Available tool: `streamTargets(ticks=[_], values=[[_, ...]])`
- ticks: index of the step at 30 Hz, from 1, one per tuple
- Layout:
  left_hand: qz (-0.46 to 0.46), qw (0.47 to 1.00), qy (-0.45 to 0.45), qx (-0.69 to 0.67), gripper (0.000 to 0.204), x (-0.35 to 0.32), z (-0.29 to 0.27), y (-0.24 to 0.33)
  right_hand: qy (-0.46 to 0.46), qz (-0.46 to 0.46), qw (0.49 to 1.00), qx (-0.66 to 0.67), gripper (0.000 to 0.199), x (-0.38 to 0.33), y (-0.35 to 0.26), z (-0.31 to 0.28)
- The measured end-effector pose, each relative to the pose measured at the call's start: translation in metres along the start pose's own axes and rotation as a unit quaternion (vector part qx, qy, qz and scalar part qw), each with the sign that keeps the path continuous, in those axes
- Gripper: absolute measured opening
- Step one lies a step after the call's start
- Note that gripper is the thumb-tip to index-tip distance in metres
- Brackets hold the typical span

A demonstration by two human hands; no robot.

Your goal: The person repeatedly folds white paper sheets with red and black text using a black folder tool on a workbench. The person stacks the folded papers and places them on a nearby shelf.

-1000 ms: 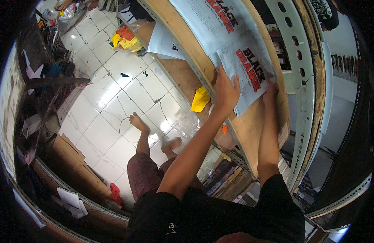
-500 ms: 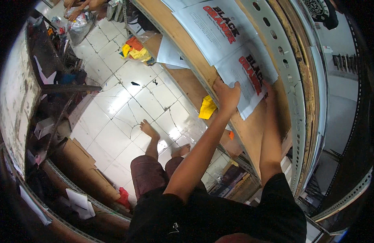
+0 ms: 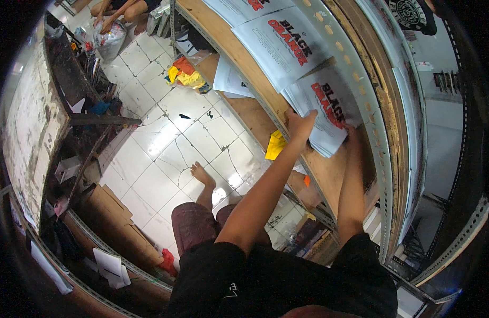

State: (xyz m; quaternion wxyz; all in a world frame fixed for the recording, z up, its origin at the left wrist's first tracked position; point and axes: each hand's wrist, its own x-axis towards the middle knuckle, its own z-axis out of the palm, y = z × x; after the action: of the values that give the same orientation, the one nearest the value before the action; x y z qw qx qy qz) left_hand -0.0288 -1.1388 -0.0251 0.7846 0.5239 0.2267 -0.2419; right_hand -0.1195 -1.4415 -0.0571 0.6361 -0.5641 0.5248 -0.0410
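Black-and-red lettering [image 3: 329, 105] marks sheets [image 3: 313, 95] on the shelf [image 3: 325, 173]; your left hand [image 3: 301, 125] touches them, thumb spread; your right hand's [image 3: 353, 137] grip is unclear.

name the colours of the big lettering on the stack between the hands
Black and red lettering on a pale stack, best seen in the head view.

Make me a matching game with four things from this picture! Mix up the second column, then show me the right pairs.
Things:
1. Nearest stack of sheets
2. Floor tiles
3. Cardboard
4. Shirt

Places, colours and states:
A. Brown
B. Black
C. Between the left hand and right hand
D. White, some cracked

Right pairs: 1-C, 2-D, 3-A, 4-B
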Motion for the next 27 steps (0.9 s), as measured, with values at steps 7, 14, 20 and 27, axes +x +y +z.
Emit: streamTargets(ticks=[7,14,20,27], values=[[0.144,0.970,-0.090,0.174,0.051,-0.016,-0.045,-0.038,-0.072,-0.042,0.967,0.241,0.048,-0.094,0.052,0.007],[0.333,0.930,-0.017,0.152,0.047,-0.038,-0.031,0.008,-0.016,-0.159,0.958,0.239,0.055,-0.117,0.009,0.061],[0.344,0.935,-0.035,0.083,0.047,0.023,-0.041,0.098,-0.028,-0.316,0.938,0.139,0.056,-0.064,-0.066,0.142],[0.332,0.933,0.084,0.108,0.054,0.119,-0.053,0.114,-0.027,-0.301,0.951,0.063,0.058,0.033,-0.100,0.233]])
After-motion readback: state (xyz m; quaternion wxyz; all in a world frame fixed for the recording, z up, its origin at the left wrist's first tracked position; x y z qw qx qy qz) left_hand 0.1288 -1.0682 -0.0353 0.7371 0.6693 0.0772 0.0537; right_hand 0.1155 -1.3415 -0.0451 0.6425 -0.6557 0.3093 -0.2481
